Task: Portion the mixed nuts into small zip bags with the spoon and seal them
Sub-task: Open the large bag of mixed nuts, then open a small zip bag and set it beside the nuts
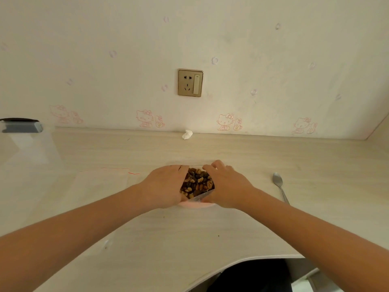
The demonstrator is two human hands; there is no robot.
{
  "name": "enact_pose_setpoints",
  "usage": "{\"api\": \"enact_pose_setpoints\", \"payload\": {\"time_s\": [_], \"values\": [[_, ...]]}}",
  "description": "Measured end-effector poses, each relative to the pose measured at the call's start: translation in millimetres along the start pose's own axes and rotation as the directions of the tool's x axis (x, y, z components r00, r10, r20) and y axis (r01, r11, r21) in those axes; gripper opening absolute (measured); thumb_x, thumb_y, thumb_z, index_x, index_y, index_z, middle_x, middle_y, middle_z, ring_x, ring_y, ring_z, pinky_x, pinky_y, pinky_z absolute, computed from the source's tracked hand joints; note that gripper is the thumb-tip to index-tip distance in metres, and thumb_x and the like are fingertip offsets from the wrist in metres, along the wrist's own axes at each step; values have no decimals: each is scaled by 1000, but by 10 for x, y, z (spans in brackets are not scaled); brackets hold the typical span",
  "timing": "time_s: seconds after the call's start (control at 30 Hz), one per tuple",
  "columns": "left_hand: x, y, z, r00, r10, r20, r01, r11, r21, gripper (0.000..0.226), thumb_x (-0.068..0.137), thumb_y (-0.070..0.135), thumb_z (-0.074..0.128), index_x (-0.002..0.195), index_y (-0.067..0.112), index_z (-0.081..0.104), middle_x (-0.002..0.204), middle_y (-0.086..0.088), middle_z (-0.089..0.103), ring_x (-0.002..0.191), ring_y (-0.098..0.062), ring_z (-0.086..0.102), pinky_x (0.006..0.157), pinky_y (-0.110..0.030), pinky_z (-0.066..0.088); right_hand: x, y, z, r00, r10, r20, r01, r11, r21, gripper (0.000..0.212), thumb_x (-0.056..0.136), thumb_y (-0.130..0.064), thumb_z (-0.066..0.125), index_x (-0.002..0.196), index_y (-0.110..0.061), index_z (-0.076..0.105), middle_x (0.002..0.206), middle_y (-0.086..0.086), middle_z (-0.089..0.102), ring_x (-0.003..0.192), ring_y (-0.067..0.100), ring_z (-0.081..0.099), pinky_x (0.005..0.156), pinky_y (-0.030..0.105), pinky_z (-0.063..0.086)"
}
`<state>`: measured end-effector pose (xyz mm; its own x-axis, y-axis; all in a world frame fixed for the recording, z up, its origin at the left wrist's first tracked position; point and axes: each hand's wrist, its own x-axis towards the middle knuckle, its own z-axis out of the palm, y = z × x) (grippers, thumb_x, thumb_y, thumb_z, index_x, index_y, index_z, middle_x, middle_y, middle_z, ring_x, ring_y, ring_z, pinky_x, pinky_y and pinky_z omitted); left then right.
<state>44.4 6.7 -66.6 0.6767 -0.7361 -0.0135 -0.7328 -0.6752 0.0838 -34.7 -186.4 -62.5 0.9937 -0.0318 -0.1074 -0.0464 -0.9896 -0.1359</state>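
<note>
Centre blocked: left hand [164, 186] and right hand [228, 184] hold the clear bag of mixed nuts [197, 182]. Right: silver metal spoon [280, 185] lying flat on pale wood-grain surface [189, 232], open lane beside the hands. Left: flat clear plastic bag with red seal line [105, 182]. Rear wall: crumpled white tissue [187, 134], grey-lidded clear box [21, 126] far left.

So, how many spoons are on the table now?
1. The spoon lies on the table to the right of the right hand, untouched; both that and the left hand hold the bag of nuts. The arms could hide another.
</note>
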Motion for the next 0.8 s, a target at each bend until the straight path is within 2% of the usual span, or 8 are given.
{"api": "enact_pose_setpoints", "payload": {"time_s": [0.2,0.5,0.63,0.7,0.8], "values": [[447,-165,-47,997,-47,53,53,992,-116,61,88,42,72,138,19,46,131,0,58,118,-21,55,95,-39,51,459,284,-51,999,-32,-12,33,997,72,91,85,-55,75,158,-27,28,156,-3,34,138,27,38,111,47,42],[754,-286,72,998,-67,-16,64,988,-138,68,86,45,76,141,17,49,134,-1,60,122,-23,56,99,-43,52,698,524,61,987,-69,-148,90,986,140,76,85,-55,75,149,-32,43,146,-8,46,131,20,44,104,40,43],[697,-219,66,995,-60,-77,52,994,-98,53,89,38,74,131,15,52,122,-1,59,115,-22,56,92,-38,52,598,516,88,976,-44,-213,90,973,213,65,87,-54,73,143,-29,51,140,-10,51,128,15,46,102,35,42],[601,-141,-5,993,-33,-111,13,984,-177,43,92,33,70,129,15,57,120,1,59,113,-20,56,90,-36,49,501,478,79,963,-14,-270,94,954,284,54,90,-49,71,138,-28,56,134,-11,55,123,13,47,101,35,42],[296,-16,-169,977,-26,-212,-71,898,-435,30,99,25,63,128,19,67,117,7,68,104,-11,60,86,-28,46,296,361,76,904,19,-428,166,905,391,29,95,-35,66,122,-27,65,120,-13,62,112,9,51,95,32,44]]}}
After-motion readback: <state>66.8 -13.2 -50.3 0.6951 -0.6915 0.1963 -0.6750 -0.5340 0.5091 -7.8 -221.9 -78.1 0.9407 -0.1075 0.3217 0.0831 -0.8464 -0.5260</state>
